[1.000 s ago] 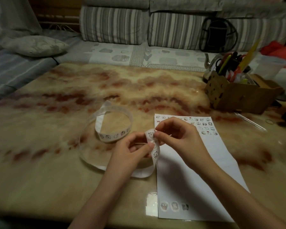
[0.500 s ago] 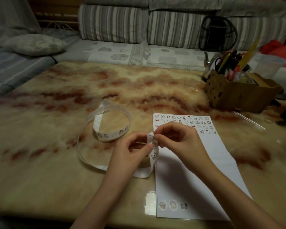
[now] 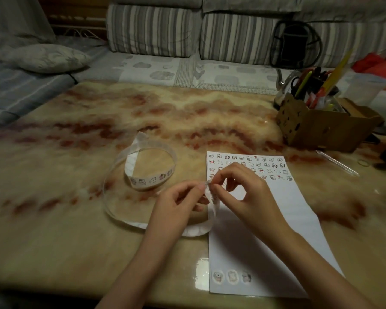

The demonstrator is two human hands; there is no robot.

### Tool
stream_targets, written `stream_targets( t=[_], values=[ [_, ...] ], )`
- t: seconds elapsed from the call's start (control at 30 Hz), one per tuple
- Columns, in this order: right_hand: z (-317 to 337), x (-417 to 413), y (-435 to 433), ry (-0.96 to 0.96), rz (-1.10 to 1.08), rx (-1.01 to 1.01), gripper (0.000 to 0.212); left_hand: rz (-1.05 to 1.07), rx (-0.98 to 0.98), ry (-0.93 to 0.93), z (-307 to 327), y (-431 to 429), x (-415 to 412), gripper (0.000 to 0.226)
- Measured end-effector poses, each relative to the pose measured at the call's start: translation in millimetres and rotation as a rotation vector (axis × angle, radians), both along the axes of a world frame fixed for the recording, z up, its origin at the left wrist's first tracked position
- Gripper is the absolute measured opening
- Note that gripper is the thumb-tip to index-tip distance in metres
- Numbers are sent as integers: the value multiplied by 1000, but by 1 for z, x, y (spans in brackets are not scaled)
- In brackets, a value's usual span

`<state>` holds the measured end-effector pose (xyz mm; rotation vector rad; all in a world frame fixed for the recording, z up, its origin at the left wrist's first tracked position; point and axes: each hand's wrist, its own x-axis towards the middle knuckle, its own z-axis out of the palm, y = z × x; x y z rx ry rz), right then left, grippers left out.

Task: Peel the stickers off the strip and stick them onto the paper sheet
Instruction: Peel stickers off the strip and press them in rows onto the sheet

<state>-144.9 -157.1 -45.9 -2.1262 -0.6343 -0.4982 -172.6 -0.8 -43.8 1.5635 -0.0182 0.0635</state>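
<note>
A long white sticker strip (image 3: 152, 175) curls in loops on the marble-patterned table, printed with small cartoon faces. Its near end rises between my hands. My left hand (image 3: 178, 206) pinches that end of the strip from the left. My right hand (image 3: 243, 192) pinches a sticker (image 3: 208, 181) at the strip's top edge with thumb and forefinger. The white paper sheet (image 3: 265, 230) lies under my right hand, with several rows of stickers at its far end and three stickers near its front left corner.
A cardboard box (image 3: 321, 126) full of pens and scissors stands at the back right, with a clear plastic cup (image 3: 363, 88) behind it. A clear pen (image 3: 337, 161) and a rubber band (image 3: 363, 162) lie beside the box. A striped sofa runs along the table's far side.
Both hands have stayed together at the strip's end. My right fingers have shifted to pinch the sticker at the top edge, and the strip's end has bent lower.
</note>
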Motion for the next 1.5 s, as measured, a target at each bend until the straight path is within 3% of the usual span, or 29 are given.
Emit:
stream_targets(
  t=[0.13, 0.67, 0.83, 1.0, 1.1, 1.3, 1.5],
  values=[
    [-5, -1, -1, -124, -9, -72, 9, 28, -14, 38, -1, 0, 2, 20],
    [-11, -2, -8, -247, 26, -145, 13, 0, 28, 56, -6, 0, 4, 21],
    [-12, -6, -9, -81, 85, -11, 13, 7, 65, 51, -10, -2, 5, 20],
    [-4, -11, -10, 229, 101, 311, 4, 59, 150, -1, -16, -1, 7, 17],
    [3, -1, -20, 458, 29, 487, 11, 59, 216, -20, -20, 1, 9, 17],
    [3, 34, -45, 755, -179, 428, 11, 3, 318, -4, -35, -1, 16, 12],
    [-5, 55, -57, 817, -286, 300, 12, -32, 455, -49, -49, -4, 19, 13]
  ],
)
